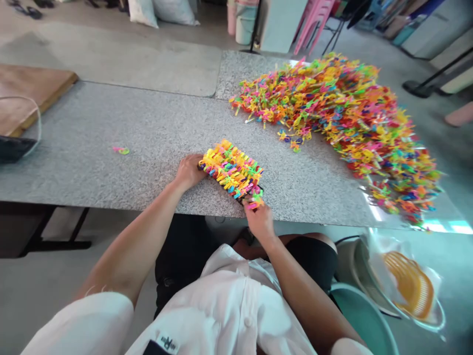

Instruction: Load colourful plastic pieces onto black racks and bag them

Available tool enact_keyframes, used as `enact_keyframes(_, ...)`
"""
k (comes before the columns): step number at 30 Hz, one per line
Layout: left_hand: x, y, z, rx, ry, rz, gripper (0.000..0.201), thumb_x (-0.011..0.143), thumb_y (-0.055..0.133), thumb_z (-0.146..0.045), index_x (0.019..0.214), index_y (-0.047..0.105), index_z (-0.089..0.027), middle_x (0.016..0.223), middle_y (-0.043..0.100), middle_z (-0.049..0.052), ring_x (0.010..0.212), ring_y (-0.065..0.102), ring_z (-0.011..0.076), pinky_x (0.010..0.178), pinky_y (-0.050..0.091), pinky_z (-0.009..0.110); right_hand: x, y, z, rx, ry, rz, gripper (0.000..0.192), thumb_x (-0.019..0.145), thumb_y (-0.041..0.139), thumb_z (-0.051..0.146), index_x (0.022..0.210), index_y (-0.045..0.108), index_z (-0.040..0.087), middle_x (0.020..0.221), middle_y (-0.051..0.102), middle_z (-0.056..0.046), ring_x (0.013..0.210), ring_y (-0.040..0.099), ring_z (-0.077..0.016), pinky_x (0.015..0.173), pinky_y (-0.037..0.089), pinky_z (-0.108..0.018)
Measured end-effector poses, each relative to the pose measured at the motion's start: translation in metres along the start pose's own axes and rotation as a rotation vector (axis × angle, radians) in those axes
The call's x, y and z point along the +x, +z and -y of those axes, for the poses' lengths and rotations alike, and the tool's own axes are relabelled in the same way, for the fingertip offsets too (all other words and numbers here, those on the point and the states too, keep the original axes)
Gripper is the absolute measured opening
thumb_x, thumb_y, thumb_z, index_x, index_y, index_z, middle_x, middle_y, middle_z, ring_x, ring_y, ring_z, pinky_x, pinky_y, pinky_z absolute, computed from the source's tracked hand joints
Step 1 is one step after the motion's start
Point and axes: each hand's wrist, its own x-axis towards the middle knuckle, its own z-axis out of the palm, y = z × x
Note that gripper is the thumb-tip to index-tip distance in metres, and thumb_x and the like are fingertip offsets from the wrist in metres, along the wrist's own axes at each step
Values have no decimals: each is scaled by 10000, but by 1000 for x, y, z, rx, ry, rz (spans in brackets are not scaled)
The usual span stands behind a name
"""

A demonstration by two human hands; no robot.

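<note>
Speckled grey granite table (111, 143) bears a rectangular bundle (232, 171) of bright plastic pieces, left hand (188, 171) gripping its nine-o'clock end, right hand (259, 219) pinching its five-o'clock corner.

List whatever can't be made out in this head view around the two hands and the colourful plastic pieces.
- Left hand: fingertips hidden behind the row of pieces.
- Right hand: what its fingers pinch is blurred, too small to tell.
- Black holder under the row: mostly covered by pieces.
- Big pile: single shapes too small, far end blurred.
- Stray piece on the table: too small.
- Orange basket: veiled by clear plastic.
</note>
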Motion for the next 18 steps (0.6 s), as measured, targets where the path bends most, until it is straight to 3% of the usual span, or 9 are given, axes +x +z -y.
enact_keyframes(6, 0, 5, -1, 48, 25, -43, 360, 863, 730, -355, 1185, 810, -216, 1354, 771, 106, 1306, 663, 314, 1197, 460, 483, 0, -2, -5, 93, 8, -74, 261, 999, 612, 350, 1090, 791, 182, 1016, 813, -125, 987, 763, -285, 900, 569, -359)
enact_keyframes(11, -2, 6, -2, 30, 20, -42, 351, 862, 752, -355, 1188, 813, -240, 1369, 766, 103, 1333, 651, 321, 1210, 448, 491, 3, 5, -4, -56, -72, -100, 224, 1002, 611, 321, 1022, 791, 190, 1035, 785, -136, 1013, 729, -291, 915, 555, -377)
enact_keyframes(18, -3, 4, -3, 16, 12, -40, 318, 850, 754, -334, 1148, 815, -244, 1339, 772, 96, 1307, 654, 329, 1199, 448, 498, 4, 8, 1, -236, -110, -75, 272, 1029, 581, 264, 1206, 770, 182, 1170, 766, -160, 1139, 697, -306, 1000, 538, -377)
